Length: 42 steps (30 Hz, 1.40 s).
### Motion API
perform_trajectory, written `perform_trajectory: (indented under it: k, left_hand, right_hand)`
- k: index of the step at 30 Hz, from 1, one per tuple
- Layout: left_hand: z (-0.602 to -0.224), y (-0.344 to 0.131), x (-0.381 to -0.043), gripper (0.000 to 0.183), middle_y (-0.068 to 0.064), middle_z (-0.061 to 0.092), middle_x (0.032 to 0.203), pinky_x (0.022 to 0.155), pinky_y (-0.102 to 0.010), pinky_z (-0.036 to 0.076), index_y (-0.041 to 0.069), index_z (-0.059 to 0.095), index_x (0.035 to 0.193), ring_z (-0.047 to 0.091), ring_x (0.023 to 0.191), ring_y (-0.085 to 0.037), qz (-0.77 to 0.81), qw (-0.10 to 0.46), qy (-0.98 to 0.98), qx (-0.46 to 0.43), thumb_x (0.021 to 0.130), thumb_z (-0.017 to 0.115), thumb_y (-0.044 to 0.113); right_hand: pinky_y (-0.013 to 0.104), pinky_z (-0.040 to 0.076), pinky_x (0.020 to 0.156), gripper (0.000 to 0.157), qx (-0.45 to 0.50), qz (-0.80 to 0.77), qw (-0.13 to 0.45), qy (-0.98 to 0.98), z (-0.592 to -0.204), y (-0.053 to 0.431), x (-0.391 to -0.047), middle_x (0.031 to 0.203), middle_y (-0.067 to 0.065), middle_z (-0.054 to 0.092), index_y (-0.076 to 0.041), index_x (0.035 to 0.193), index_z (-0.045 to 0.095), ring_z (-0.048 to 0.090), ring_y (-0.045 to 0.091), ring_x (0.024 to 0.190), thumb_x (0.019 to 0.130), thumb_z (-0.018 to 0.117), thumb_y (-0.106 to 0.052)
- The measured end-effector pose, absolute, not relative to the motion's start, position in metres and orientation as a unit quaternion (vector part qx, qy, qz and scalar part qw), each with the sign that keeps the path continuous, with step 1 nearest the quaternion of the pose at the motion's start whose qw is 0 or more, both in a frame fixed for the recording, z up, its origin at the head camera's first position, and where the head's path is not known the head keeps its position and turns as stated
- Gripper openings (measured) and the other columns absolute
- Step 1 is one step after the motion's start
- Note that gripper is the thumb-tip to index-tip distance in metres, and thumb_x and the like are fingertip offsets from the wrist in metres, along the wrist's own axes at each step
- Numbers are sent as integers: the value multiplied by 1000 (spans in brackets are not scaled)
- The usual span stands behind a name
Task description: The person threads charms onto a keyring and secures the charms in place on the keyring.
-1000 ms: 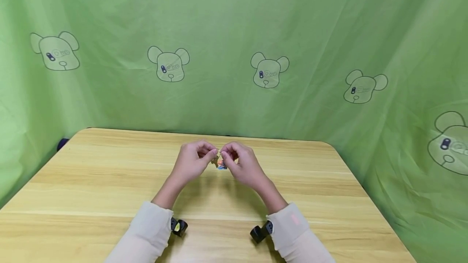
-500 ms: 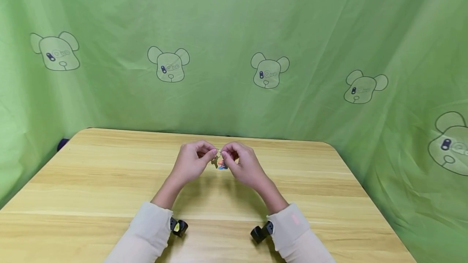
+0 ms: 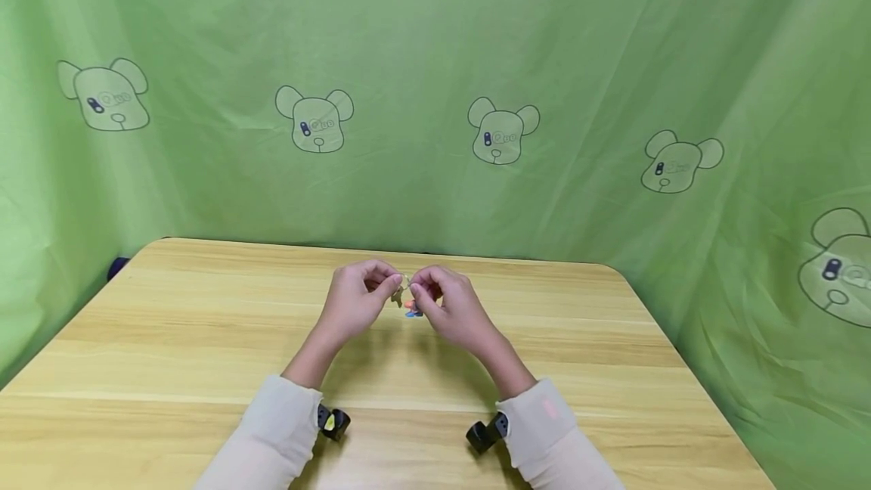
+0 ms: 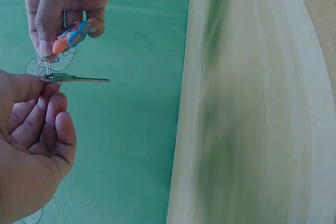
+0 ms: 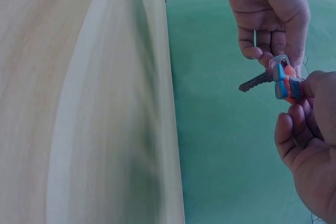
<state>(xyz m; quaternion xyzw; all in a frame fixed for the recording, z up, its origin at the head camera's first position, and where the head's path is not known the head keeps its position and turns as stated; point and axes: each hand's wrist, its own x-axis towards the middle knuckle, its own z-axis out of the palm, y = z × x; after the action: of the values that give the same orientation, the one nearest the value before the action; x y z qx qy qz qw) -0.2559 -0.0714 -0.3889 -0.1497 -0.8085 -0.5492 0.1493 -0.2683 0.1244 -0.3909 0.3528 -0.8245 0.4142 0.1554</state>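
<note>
My left hand (image 3: 357,298) pinches a key (image 4: 79,79) by its head between thumb and finger. A metal key ring (image 4: 43,66) runs through the key and spans the short gap to my right hand (image 3: 449,305), which pinches the ring's other side. Beside the right fingertips hangs a small orange and blue charm (image 5: 282,81), partly hidden by those fingers in the head view (image 3: 413,310). The key's toothed blade points away from the fingers in the right wrist view. Both hands are raised over the far half of the table, fingertips almost meeting.
A wood-grain table (image 3: 204,339) with rounded far corners lies beneath the hands. Green cloth (image 3: 408,195) printed with bear heads hangs behind and at both sides. Black wrist cameras are strapped at the pale sleeves (image 3: 282,422).
The left fingertips have shifted slightly up and left with the key, so the gap between it and the charm is wider. My right hand has barely moved and keeps its pinch.
</note>
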Motion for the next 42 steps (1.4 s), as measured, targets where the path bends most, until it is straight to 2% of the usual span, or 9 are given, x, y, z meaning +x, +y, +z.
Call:
perform_trajectory:
  k: [7, 14, 22, 27, 31, 42]
  left_hand:
    - [-389, -74, -257, 10, -1, 73, 82, 67, -32, 54, 6, 75, 96, 64, 72, -17, -542, 153, -812, -152, 98, 71, 15]
    - [-391, -79, -258, 7, -4, 72, 81, 65, -30, 53, 7, 75, 94, 63, 71, -16, -528, 142, -822, -160, 98, 71, 12]
    - [-397, -83, -261, 6, -2, 69, 78, 66, -31, 52, 7, 74, 90, 61, 71, -15, -492, 89, -851, -160, 95, 73, 9]
    - [-402, -86, -264, 6, -1, 66, 74, 65, -30, 50, 6, 74, 88, 58, 68, -14, -460, 29, -871, -166, 94, 72, 7]
    - [-406, -88, -265, 6, -1, 66, 73, 63, -30, 50, 5, 74, 87, 58, 65, -14, -448, -6, -878, -168, 93, 71, 5]
    - [-414, -85, -264, 10, -7, 70, 76, 62, -29, 51, 7, 73, 83, 59, 64, -14, -425, -30, -886, -186, 91, 72, 3]
  right_hand:
    - [26, 51, 59, 5, 356, 402, 127, -834, -390, 124, -268, 83, -4, 64, -5, 104, 66, 58, 9, 70, 102, 62, -8]
    - [25, 53, 64, 12, 336, 387, 38, -858, -385, 124, -265, 86, -3, 66, -2, 109, 68, 58, 10, 73, 102, 64, -10]
    - [26, 55, 73, 11, 333, 359, -50, -871, -387, 126, -266, 87, -1, 66, 1, 109, 68, 61, 11, 79, 101, 63, -5]
    - [25, 55, 73, 12, 339, 342, -94, -871, -391, 125, -266, 85, -1, 68, 4, 109, 67, 63, 10, 80, 101, 61, -2]
    - [24, 55, 72, 9, 341, 331, -119, -871, -397, 124, -265, 84, -2, 69, 3, 106, 68, 64, 9, 79, 101, 62, -2]
    - [25, 52, 71, 5, 328, 310, -170, -876, -405, 128, -269, 85, -3, 69, -3, 99, 70, 62, 10, 78, 99, 65, -3]
